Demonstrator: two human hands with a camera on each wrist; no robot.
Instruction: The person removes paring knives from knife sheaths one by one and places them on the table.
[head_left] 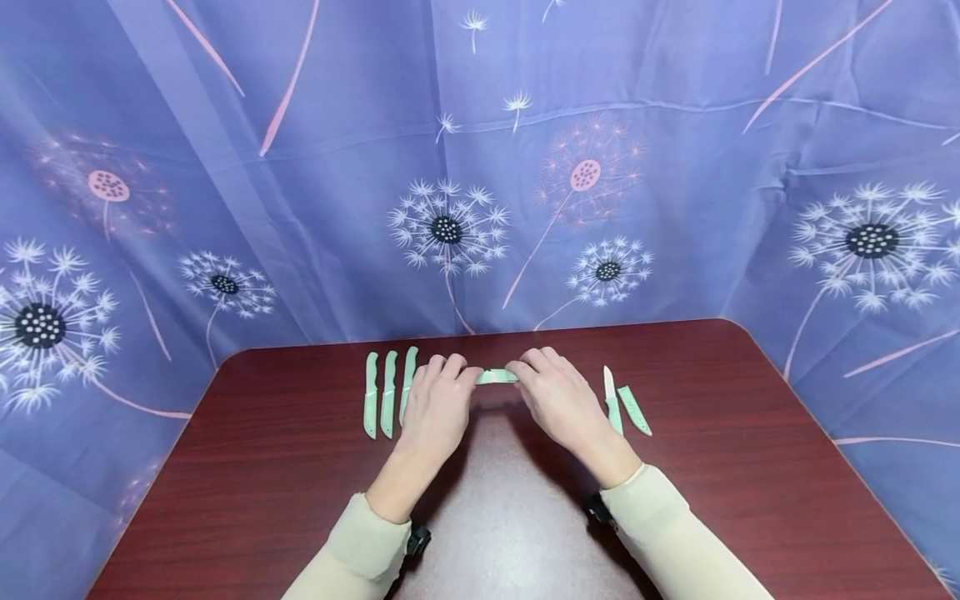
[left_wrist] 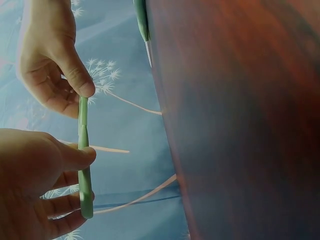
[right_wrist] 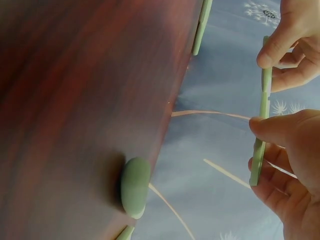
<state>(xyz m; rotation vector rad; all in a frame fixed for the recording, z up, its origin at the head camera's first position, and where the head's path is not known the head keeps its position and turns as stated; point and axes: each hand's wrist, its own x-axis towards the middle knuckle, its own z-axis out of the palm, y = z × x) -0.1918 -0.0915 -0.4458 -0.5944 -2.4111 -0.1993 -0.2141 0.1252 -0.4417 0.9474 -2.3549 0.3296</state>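
A light green paring knife [head_left: 497, 377] is held level above the table between both hands, its blade hidden and its sheath apparently on. My left hand [head_left: 435, 408] pinches one end between thumb and fingers. The other end is pinched by my right hand [head_left: 564, 402]. Both wrist views show the thumbs lying along the near face of the knife [left_wrist: 84, 165], [right_wrist: 262, 120] with fingers behind it. Right of my right hand lie an uncovered knife [head_left: 613, 410] with a pale blade and a separate green sheath [head_left: 634, 410].
Three sheathed green knives [head_left: 388, 396] lie side by side left of my left hand, the closest partly covered by it. The dark red wooden table [head_left: 277, 483] meets a blue dandelion-print cloth [head_left: 337, 208] behind it.
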